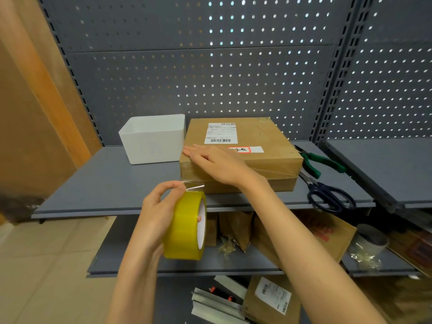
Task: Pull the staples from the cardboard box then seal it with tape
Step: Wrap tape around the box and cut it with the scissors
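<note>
From the head view the work looks to be in its taping stage: the cardboard box [240, 153] sits on the grey shelf [112, 183] just beside a white bin [153, 139], and a clear strip already shines along its near edge. The right hand [210, 163] lies flat on the box's near left corner, fingers straight, pressing the strip down. The left hand [159, 211] grips the yellow tape roll [187, 226] in front of the shelf, thumb and forefinger pinching the clear tape where it leaves the roll. I judge the next move calls for cutting or tearing that strip; scissors [327, 192] and green-handled pliers [320, 163] lie right of the box. Whether any staples remain cannot be told, the box's far and right sides are hidden, and the stretch of tape between roll and box is barely visible
</note>
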`<act>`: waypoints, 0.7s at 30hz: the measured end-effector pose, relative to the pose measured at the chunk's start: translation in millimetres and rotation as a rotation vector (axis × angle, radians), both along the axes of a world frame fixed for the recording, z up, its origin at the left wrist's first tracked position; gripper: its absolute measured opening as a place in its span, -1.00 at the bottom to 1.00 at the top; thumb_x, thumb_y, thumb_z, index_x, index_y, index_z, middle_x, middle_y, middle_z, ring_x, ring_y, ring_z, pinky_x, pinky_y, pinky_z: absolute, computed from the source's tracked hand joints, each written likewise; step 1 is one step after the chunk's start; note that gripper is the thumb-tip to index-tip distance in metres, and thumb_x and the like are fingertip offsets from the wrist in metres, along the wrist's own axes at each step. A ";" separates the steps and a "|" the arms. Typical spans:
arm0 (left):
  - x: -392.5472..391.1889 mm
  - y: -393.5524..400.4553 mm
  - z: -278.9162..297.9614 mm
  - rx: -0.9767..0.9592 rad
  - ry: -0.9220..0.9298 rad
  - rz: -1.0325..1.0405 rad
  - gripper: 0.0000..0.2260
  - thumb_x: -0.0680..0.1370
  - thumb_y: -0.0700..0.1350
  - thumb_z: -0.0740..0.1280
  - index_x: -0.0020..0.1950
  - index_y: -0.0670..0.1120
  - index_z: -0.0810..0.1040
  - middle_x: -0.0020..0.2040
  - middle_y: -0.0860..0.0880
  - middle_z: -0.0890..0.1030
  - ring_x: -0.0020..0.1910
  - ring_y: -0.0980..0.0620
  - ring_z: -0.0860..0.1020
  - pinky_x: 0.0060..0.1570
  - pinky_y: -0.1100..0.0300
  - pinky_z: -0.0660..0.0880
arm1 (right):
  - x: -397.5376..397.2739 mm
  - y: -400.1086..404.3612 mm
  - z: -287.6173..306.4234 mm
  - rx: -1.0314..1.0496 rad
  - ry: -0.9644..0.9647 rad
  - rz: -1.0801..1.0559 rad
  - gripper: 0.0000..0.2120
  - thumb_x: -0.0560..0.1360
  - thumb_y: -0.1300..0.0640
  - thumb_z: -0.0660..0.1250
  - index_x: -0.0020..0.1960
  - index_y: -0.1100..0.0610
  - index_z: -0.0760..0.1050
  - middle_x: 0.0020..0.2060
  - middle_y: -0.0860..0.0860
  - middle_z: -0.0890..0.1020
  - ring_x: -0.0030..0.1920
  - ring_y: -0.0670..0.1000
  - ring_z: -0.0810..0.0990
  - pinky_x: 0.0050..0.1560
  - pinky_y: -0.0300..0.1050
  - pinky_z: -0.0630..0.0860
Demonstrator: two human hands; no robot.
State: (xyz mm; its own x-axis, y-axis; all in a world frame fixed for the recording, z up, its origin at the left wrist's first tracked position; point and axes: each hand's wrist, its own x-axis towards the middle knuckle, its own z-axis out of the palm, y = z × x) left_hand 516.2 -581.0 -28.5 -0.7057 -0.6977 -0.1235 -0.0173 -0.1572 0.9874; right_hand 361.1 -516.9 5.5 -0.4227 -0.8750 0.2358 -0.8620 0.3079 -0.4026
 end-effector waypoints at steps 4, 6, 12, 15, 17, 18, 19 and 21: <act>-0.1 1.5 2.1 0.026 0.033 0.008 -0.95 0.52 -0.12 0.34 -0.04 -0.04 0.57 -0.38 -0.01 0.66 -0.49 -0.04 0.62 -0.55 0.17 0.54 | 0.5 -0.6 -1.1 0.005 0.040 0.001 -0.59 0.63 -0.06 -0.05 0.43 -0.08 0.31 0.42 -0.14 0.33 0.44 -0.09 0.24 0.36 0.04 0.26; -0.4 2.5 2.5 0.025 0.037 0.003 -0.95 0.53 -0.13 0.32 -0.05 -0.03 0.57 -0.40 0.02 0.66 -0.49 -0.02 0.62 -0.55 0.16 0.55 | 2.6 0.9 -2.8 0.005 0.108 0.009 -0.59 0.64 -0.04 -0.07 0.44 -0.06 0.29 0.43 -0.14 0.31 0.46 -0.09 0.21 0.38 -0.01 0.23; -1.2 5.4 3.5 0.019 0.050 0.020 -0.95 0.54 -0.12 0.32 -0.07 0.00 0.57 -0.26 -0.06 0.66 -0.45 -0.01 0.63 -0.48 0.11 0.58 | 9.6 8.4 -10.8 0.047 0.287 -0.009 -0.56 0.65 -0.03 -0.11 0.52 0.00 0.07 0.50 -0.05 0.15 0.51 -0.03 0.00 0.46 -0.10 -0.10; 0.0 6.1 4.2 0.044 0.071 0.017 -0.95 0.53 -0.12 0.32 -0.07 -0.02 0.58 -0.38 0.01 0.66 -0.50 -0.01 0.62 -0.58 0.20 0.51 | 9.1 25.5 -8.2 -0.155 0.082 -0.077 -0.54 0.64 -0.04 -0.01 0.51 0.04 0.11 0.48 0.02 0.24 0.50 0.00 0.10 0.45 -0.07 0.01; -0.7 4.5 2.4 0.024 0.053 0.027 -0.95 0.52 -0.07 0.34 -0.06 0.03 0.60 -0.25 -0.03 0.66 -0.40 -0.08 0.64 -0.49 0.12 0.56 | 3.5 45.0 -8.7 -0.304 0.080 -0.226 -0.58 0.62 0.00 0.08 0.45 0.08 0.27 0.39 0.02 0.39 0.41 0.01 0.28 0.39 -0.06 0.19; -1.4 3.4 1.5 0.003 0.040 0.032 -0.95 0.51 -0.04 0.35 -0.06 0.07 0.59 -0.16 -0.05 0.64 -0.31 -0.12 0.64 -0.39 0.04 0.60 | -0.3 56.2 -10.2 -0.352 0.116 -0.326 -0.62 0.61 0.03 0.12 0.39 0.10 0.37 0.32 0.02 0.46 0.34 0.01 0.37 0.32 -0.08 0.27; -2.1 3.2 1.9 -0.013 0.033 0.037 -0.96 0.51 -0.02 0.35 -0.08 0.09 0.60 -0.10 -0.07 0.62 -0.24 -0.15 0.62 -0.27 -0.04 0.61 | -4.3 67.9 -12.3 -0.388 0.153 -0.432 -0.66 0.60 0.06 0.15 0.32 0.12 0.45 0.24 0.03 0.52 0.25 0.02 0.43 0.24 -0.10 0.31; -3.2 4.8 4.9 -0.029 0.035 0.045 -0.96 0.49 0.00 0.37 -0.14 0.12 0.60 -0.07 -0.07 0.60 -0.19 -0.17 0.60 -0.16 -0.11 0.58 | -10.9 90.7 -17.5 -0.433 0.202 -0.628 -0.72 0.58 0.11 0.16 0.20 0.16 0.54 0.11 0.05 0.57 0.13 0.05 0.47 0.10 -0.08 0.36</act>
